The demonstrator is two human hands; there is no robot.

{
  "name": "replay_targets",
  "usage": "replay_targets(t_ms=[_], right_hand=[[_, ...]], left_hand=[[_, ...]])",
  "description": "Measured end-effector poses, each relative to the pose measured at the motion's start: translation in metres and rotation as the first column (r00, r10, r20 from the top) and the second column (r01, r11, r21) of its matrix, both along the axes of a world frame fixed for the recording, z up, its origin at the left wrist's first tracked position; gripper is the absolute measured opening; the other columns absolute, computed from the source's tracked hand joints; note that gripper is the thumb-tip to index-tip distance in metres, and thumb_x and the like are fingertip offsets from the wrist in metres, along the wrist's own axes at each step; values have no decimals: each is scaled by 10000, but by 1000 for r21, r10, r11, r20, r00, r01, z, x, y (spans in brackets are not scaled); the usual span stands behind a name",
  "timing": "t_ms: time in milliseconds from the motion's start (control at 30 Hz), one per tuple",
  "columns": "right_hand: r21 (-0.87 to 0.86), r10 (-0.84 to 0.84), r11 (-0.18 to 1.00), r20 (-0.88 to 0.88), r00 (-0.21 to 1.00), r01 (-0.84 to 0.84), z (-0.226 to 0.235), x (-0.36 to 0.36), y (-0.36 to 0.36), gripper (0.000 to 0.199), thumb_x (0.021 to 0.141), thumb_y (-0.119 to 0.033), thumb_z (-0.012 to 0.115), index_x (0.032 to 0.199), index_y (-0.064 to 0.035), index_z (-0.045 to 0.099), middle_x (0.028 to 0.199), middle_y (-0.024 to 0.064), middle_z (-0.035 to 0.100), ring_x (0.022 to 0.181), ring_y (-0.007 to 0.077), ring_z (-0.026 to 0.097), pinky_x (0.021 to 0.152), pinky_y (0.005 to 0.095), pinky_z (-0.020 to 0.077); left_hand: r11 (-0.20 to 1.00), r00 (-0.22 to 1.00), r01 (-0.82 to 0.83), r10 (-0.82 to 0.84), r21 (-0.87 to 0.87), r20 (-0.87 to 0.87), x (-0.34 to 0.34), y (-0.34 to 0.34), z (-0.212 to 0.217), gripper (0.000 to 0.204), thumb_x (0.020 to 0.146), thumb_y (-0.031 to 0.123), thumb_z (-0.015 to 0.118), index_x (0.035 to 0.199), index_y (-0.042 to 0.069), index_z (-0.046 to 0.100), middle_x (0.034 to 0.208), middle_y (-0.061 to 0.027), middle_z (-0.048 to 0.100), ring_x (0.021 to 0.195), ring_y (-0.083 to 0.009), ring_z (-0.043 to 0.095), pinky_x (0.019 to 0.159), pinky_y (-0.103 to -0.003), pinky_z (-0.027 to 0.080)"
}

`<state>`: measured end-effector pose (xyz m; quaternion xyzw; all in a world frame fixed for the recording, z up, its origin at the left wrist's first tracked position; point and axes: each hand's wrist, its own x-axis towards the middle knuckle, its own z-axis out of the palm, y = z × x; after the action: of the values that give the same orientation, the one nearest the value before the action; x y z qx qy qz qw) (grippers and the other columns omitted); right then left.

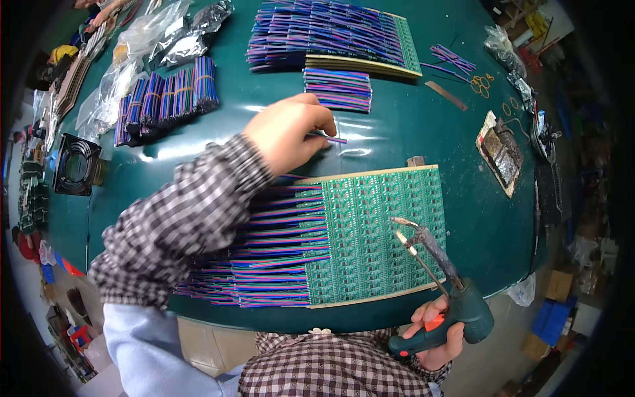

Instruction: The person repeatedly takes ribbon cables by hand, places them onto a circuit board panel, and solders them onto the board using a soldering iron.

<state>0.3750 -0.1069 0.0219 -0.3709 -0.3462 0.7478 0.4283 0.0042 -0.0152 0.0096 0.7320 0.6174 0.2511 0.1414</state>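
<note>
My left hand pinches a short ribbon of coloured wires, its end poking out past the fingertips. Just beyond lies a flat stack of cut wires. In my right hand is a green soldering gun with an orange trigger, the fingers wrapped round its handle. Its tip hovers over a large green circuit board panel. Rows of wires run off the panel's left side, partly hidden under my left sleeve.
Another wired panel stack lies at the back. Bundled wires and plastic bags sit at the left, near a black fan. On the right are a solder-stained tray, rubber bands and a thin metal strip.
</note>
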Motion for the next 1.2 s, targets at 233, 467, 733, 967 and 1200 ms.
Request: replay_targets(t_ms=[233,467,733,967,1200], right_hand=[[69,-12,998,-4,1000,12,0,3,4,540,932,-419,470,1141,75,417,945,173,515,915,283,576,557,341,614],[52,-39,998,6,999,39,-1,9,-4,581,910,-433,516,1177,75,427,964,177,545,949,300,573,619,359,620],[60,106,992,31,994,-107,0,6,-17,601,896,-433,545,1180,81,425,982,181,541,980,304,562,644,372,619],[68,95,992,93,991,-102,1,9,-29,619,894,-447,549,1181,86,419,991,191,519,995,305,558,672,394,618],[50,97,993,101,990,-102,1,11,-33,616,896,-447,546,1191,77,415,999,187,524,1006,308,558,680,396,615]], left_hand=[[990,997,-36,45,-134,68,-6,16,-23,100,791,66,667,846,16,600,820,-97,589,763,-207,596,698,-311,495],[976,878,-83,168,-202,448,42,-59,52,86,877,47,594,947,-4,596,827,-4,587,761,-60,546,642,-219,456],[998,998,14,-17,60,57,81,-136,22,306,653,-49,673,953,12,663,848,-76,568,746,-223,587,633,-312,487],[987,998,58,-59,149,1,85,-140,10,349,656,39,621,999,-27,624,889,-86,551,766,-217,558,635,-304,493],[979,994,76,-59,188,-92,87,-143,12,397,655,17,606,1048,-38,631,899,-92,580,752,-219,580,629,-309,501]])
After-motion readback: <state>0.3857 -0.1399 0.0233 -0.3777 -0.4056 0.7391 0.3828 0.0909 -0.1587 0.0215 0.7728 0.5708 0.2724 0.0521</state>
